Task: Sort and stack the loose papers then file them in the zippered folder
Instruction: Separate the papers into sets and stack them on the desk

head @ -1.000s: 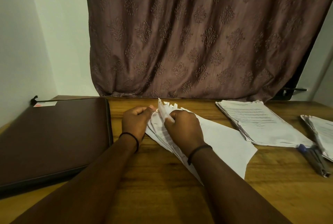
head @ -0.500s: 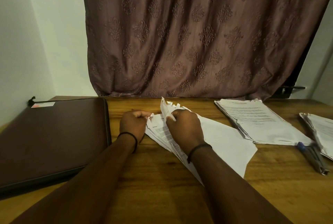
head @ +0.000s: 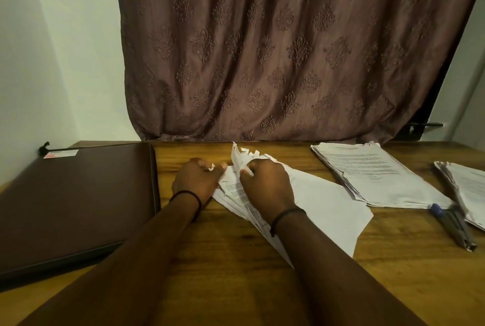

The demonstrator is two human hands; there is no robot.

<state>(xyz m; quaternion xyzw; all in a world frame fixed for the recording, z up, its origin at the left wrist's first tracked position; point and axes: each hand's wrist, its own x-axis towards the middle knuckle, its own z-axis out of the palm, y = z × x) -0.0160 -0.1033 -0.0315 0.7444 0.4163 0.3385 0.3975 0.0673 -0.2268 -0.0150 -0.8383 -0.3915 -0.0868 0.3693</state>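
Observation:
A fanned stack of white printed papers (head: pixel 322 199) lies in the middle of the wooden table (head: pixel 236 273). My right hand (head: pixel 267 184) pinches the raised far corners of several sheets and bends them upward. My left hand (head: pixel 196 180) grips the stack's left corner with curled fingers. The dark brown zippered folder (head: pixel 76 202) lies closed on the left, apart from both hands. A second pile of papers (head: pixel 372 173) sits to the right, and a third pile (head: pixel 467 189) is cut by the right edge.
Pens (head: pixel 454 226) lie between the two right-hand piles. A patterned brown curtain (head: pixel 275 50) hangs behind the table's far edge. A white wall (head: pixel 39 76) borders the left side. A small white label (head: pixel 61 153) sits on the folder's far corner.
Both hands have stayed on the stack. My left hand's fingers have closed tighter on the left corner, and the lifted corners under my right hand have shifted slightly.

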